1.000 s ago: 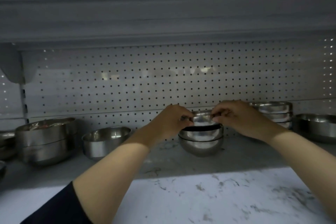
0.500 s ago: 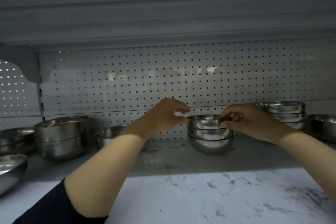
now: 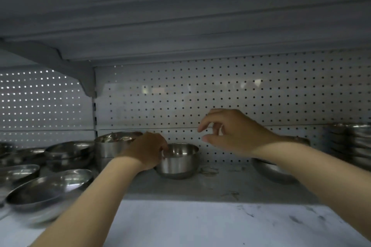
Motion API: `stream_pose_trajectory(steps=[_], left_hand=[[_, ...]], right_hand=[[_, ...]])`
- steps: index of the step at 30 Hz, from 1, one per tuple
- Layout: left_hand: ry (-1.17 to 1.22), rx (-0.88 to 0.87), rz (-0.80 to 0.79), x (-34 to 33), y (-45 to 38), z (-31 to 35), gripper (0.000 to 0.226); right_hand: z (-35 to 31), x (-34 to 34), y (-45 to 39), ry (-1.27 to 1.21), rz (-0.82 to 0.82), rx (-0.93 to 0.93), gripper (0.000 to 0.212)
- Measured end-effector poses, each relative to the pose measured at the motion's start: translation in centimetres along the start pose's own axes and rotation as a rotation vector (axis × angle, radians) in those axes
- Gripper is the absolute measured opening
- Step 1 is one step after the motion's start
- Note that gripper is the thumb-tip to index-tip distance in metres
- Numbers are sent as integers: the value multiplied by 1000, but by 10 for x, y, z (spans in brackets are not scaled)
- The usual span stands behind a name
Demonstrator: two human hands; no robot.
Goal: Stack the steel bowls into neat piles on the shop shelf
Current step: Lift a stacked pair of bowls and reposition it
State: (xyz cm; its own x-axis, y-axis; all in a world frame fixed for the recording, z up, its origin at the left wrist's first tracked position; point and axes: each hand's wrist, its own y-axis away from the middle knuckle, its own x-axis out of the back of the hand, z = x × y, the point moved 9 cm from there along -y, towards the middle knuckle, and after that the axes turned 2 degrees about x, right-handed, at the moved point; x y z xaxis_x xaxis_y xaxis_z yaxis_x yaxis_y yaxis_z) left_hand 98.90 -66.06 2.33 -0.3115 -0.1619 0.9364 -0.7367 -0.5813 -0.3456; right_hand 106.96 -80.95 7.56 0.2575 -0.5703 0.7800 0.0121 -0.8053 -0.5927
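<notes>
Left hand (image 3: 147,151) is seen clamped on the near rim of the single steel bowl (image 3: 178,161), fingers hooked inside it; right hand (image 3: 230,131) is held up in the air just to the right, fingers loosely curled and nothing gripped. That bowl is stood on the shelf (image 3: 220,184), close beside the taller pile (image 3: 114,146) on its left; a lower bowl (image 3: 273,170) is partly hidden under the right forearm; loose shallow bowls (image 3: 48,188) are scattered far left. Trouble could be expected here: a one-sided rim grip may let the bowl tip when lifted; the neighbouring pile could be clipped and knocked askew; slick steel might be dropped.
</notes>
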Motion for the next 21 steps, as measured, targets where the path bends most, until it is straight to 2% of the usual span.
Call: stream_pose_trajectory(steps=[5,9,11,14,21], left_hand=[[1,-23,-59,-12,-3,-4,24],[51,-48,-123,-26,-5,-8,27],[107,-62,-140,-29,-7,-8,31],[165,-88,-128,-25,-7,-4,25],[85,-129,-135,11,15,11,23]], right_hand=[[1,-73,-36,117,-206,-27,17],[26,-106,-29,156,-332,-135,14],[36,-111,-24,134,-341,-178,16],[41,-110,-20,89,-325,-208,9],[23,-81,-7,97,-275,-258,16]])
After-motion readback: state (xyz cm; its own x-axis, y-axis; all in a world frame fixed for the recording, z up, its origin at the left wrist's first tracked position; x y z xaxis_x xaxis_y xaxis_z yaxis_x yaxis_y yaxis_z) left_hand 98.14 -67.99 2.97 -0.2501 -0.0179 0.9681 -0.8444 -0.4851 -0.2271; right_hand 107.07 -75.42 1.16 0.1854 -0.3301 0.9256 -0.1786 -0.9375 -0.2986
